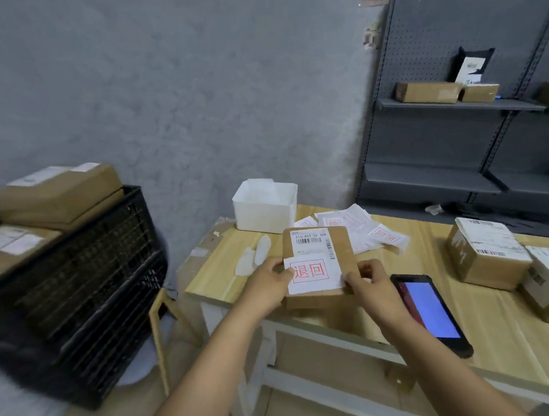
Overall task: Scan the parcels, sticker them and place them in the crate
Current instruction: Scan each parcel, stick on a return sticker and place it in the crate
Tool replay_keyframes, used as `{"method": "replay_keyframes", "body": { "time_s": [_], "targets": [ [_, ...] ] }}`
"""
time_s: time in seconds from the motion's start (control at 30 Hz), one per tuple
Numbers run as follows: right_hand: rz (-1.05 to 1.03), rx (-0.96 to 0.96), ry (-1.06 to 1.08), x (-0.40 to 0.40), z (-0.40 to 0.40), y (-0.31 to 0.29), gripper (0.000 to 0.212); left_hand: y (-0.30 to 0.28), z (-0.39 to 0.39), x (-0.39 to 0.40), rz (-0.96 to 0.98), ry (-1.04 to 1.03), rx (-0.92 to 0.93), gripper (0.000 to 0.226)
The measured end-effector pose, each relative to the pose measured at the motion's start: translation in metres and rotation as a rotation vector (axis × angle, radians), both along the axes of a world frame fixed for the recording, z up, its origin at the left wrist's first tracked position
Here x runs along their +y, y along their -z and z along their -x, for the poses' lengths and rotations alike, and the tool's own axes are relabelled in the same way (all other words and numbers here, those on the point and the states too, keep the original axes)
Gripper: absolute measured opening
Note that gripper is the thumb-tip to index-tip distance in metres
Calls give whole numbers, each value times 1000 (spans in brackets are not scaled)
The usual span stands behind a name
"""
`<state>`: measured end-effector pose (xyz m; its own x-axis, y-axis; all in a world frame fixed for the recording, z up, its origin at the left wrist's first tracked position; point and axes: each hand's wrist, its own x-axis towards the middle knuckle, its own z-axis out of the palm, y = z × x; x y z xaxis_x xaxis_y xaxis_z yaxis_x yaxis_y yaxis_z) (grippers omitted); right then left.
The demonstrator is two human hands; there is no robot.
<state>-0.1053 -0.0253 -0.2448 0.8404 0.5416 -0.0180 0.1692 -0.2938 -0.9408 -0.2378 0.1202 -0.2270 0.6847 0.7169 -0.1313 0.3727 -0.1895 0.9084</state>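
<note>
Stickering step in hand, by the look of it.

Largest first: one black crate (78, 284) at nine o'clock, standing off the surface (499, 332), with two brown parcels showing at its top. One grey shelf unit (455, 132) at two o'clock, carrying three cardboard boxes and one dark bag in view.

On the surface at three o'clock, two labelled parcels waiting (486, 256), just beside each other. One white tub (265, 205) at twelve o'clock. One flat parcel (321, 262) at centre, near the front edge, shipping label uppermost.

One handheld scanner (432, 310) at four o'clock, screen lit, lying untouched. One red-stamped sticker (312, 274) lying on the parcel just below its shipping label. A loose heap of spare stickers (364, 231) at one o'clock, too overlapped to count. Two white peeled strips (253, 257) at eleven o'clock.

Left hand (268, 287) curled at the parcel's left edge, thumb pressed onto the sticker's left margin. Right hand (367, 282) pinching the sticker's lower right corner, fingers bent.

Next, probably: smoothing the sticker flat, then lifting the parcel leftward to the crate, needing a firm hold and clearance over the rim.
</note>
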Motion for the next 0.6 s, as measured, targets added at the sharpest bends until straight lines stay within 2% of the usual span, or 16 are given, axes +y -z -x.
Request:
{"method": "replay_keyframes", "body": {
  "time_s": [0.13, 0.3, 0.43, 0.6],
  "targets": [
    [-99, -14, -43, 45, 30, -15, 18, -16, 38, 35, -46, -138, -73, 30],
    [-139, -36, -176, 120, 84, -30, 27, -30, 97, 101, -110, -301, -71, 29],
    [-148, -51, -265, 198, 143, -34, 26, -35, 159, 169, -134, -444, -59, 26],
    [-172, 52, -365, 304, 236, -32, 24, -41, 251, 265, -181, -545, -12, 25]
  ]
}}
